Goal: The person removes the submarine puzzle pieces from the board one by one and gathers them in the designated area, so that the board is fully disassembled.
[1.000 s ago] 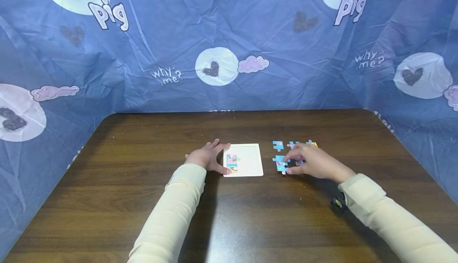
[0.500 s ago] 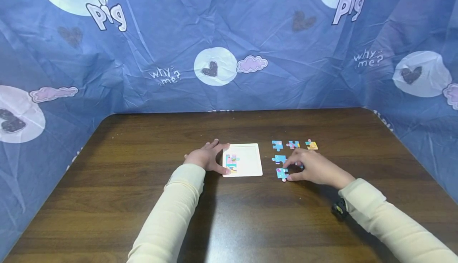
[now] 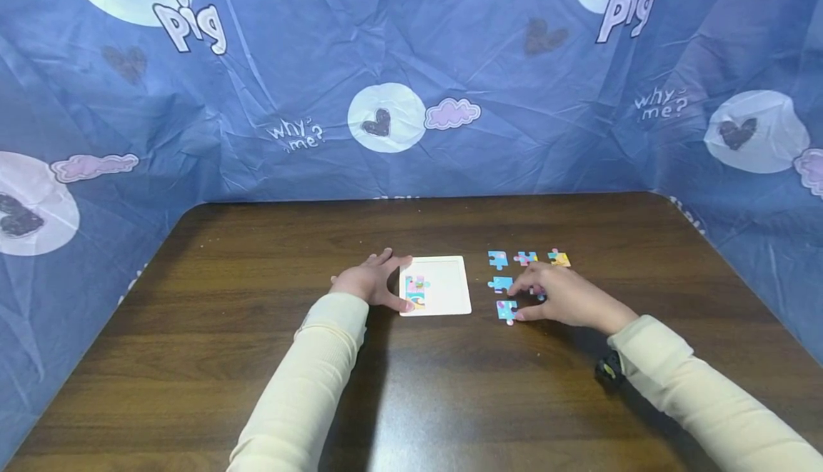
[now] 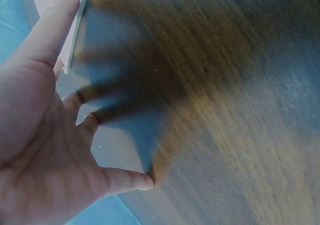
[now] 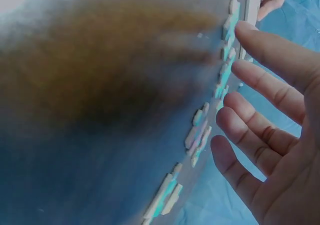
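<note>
A white square puzzle tray (image 3: 448, 288) lies on the table, with pink and teal puzzle pieces (image 3: 416, 285) filling part of its left side. My left hand (image 3: 368, 285) is spread at the tray's left edge, thumb on the near corner and a fingertip at the far one. My right hand (image 3: 561, 296) hovers low over loose pieces, fingers loosely bent. Its thumb tip is right beside the nearest blue piece (image 3: 506, 310), and its index fingertip is at another blue piece (image 3: 500, 285). A further piece (image 3: 539, 292) is mostly hidden under this hand.
Behind the right hand lie a blue piece (image 3: 497, 259), a blue and pink piece (image 3: 527, 258) and a yellow one (image 3: 559, 258) in a row. A blue patterned cloth (image 3: 514, 165) hangs around the brown wooden table (image 3: 257, 258).
My right hand drew the nearest blue piece toward me, away from the one behind it, and its fingers now stand off that piece. The left hand keeps its place at the tray.
</note>
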Available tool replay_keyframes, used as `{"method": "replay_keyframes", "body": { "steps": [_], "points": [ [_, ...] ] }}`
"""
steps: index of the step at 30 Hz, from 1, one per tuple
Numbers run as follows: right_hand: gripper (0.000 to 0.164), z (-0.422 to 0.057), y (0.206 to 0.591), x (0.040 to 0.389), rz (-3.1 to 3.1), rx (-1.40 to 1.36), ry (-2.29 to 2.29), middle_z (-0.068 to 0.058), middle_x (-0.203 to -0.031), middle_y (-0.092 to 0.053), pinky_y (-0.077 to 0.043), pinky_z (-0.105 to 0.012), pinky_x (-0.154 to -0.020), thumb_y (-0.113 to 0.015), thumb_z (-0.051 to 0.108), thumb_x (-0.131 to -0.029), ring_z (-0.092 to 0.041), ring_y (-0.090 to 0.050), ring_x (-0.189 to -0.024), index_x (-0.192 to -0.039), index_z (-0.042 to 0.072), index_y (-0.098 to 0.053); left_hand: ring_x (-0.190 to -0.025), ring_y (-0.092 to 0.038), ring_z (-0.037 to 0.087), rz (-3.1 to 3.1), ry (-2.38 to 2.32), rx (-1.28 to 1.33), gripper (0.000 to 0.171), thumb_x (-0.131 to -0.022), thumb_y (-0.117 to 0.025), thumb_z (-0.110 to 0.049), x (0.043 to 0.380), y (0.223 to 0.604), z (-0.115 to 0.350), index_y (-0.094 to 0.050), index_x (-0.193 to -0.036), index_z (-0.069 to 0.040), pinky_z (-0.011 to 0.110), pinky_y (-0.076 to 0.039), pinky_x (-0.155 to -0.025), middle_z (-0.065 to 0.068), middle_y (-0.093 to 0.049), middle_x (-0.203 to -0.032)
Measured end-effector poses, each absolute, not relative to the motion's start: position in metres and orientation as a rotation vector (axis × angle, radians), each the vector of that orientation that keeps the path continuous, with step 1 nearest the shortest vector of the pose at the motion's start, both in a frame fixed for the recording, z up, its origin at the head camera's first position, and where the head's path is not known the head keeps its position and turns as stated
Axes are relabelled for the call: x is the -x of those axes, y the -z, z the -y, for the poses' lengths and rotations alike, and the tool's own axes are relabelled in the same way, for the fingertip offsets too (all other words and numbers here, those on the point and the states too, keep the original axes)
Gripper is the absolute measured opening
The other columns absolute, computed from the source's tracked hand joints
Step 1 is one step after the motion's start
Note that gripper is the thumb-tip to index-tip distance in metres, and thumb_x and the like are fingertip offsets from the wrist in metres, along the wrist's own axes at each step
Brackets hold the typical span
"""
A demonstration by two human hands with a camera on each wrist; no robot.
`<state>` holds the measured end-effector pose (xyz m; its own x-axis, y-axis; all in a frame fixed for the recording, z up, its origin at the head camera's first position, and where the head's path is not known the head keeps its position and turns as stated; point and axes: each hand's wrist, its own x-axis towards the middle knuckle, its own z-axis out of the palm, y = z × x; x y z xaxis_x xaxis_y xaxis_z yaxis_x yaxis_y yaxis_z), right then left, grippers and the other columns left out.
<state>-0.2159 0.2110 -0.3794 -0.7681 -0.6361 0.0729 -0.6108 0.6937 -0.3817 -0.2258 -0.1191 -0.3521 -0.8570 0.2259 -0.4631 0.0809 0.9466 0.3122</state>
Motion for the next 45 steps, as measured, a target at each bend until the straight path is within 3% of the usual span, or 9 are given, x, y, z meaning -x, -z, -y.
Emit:
{"method": "replay_keyframes", "body": {
  "steps": [6,7,14,20,31,36,45],
  "points": [
    [0.026,-0.207,0.374,0.223,-2.819,1.027,0.680,-0.009,-0.109,-0.070,-0.054,-0.048,-0.086,-0.085,0.020,-0.083,-0.033,-0.067,-0.101,-0.106,0.009,-0.077,-0.157,-0.007,0.026,-2.582,-0.396,-0.207,0.090,-0.090,-0.078,-0.041,0.227,0.353,0.120,-0.025,-0.162,-0.031,0.083,-0.015,-0.105,0.004,-0.007,-0.171],
    [0.027,-0.205,0.373,0.224,-2.808,1.001,0.697,-0.009,-0.108,-0.069,-0.053,-0.049,-0.089,-0.085,0.021,-0.084,-0.033,-0.066,-0.102,-0.107,0.009,-0.076,-0.157,-0.007,0.027,-2.582,-0.396,-0.208,0.090,-0.090,-0.078,-0.041,0.227,0.353,0.120,-0.025,-0.162,-0.031,0.083,-0.016,-0.105,0.004,-0.007,-0.171],
    [0.026,-0.187,0.371,0.230,-2.759,0.970,0.790,-0.004,-0.100,-0.066,-0.051,-0.037,-0.076,-0.081,0.020,-0.088,-0.022,-0.061,-0.085,-0.112,0.010,-0.076,-0.156,-0.008,0.026,-2.588,-0.384,-0.203,0.090,-0.089,-0.079,-0.043,0.232,0.358,0.121,-0.026,-0.162,-0.031,0.083,-0.016,-0.105,0.003,-0.009,-0.171],
    [0.029,-0.167,0.368,0.234,-2.741,0.877,0.823,-0.004,-0.110,-0.068,-0.054,-0.047,-0.088,-0.080,0.022,-0.090,-0.028,-0.066,-0.101,-0.117,0.010,-0.074,-0.157,-0.006,0.025,-2.582,-0.387,-0.214,0.089,-0.090,-0.078,-0.042,0.228,0.352,0.118,-0.025,-0.162,-0.032,0.082,-0.015,-0.106,0.002,-0.007,-0.171],
    [0.031,-0.132,0.367,0.241,-2.754,0.887,0.795,-0.008,-0.098,-0.065,-0.047,-0.038,-0.078,-0.081,0.023,-0.087,-0.024,-0.057,-0.088,-0.115,0.010,-0.075,-0.156,-0.009,0.026,-2.600,-0.377,-0.220,0.090,-0.089,-0.078,-0.043,0.227,0.353,0.116,-0.026,-0.162,-0.032,0.082,-0.017,-0.106,0.003,-0.009,-0.171],
    [0.034,-0.115,0.365,0.245,-2.734,0.898,0.717,-0.008,-0.102,-0.065,-0.048,-0.037,-0.076,-0.080,0.027,-0.089,-0.023,-0.059,-0.087,-0.118,0.010,-0.075,-0.156,-0.009,0.026,-2.599,-0.373,-0.211,0.091,-0.088,-0.079,-0.045,0.226,0.352,0.117,-0.026,-0.162,-0.031,0.081,-0.018,-0.106,0.004,-0.010,-0.171],
    [0.039,-0.086,0.360,0.248,-2.728,0.902,0.519,-0.011,-0.114,-0.065,-0.052,-0.043,-0.086,-0.080,0.029,-0.090,-0.025,-0.061,-0.097,-0.124,0.011,-0.073,-0.156,-0.009,0.027,-2.591,-0.364,-0.207,0.093,-0.089,-0.078,-0.046,0.229,0.354,0.120,-0.024,-0.162,-0.032,0.082,-0.017,-0.106,0.003,-0.009,-0.171]
  ]
}}
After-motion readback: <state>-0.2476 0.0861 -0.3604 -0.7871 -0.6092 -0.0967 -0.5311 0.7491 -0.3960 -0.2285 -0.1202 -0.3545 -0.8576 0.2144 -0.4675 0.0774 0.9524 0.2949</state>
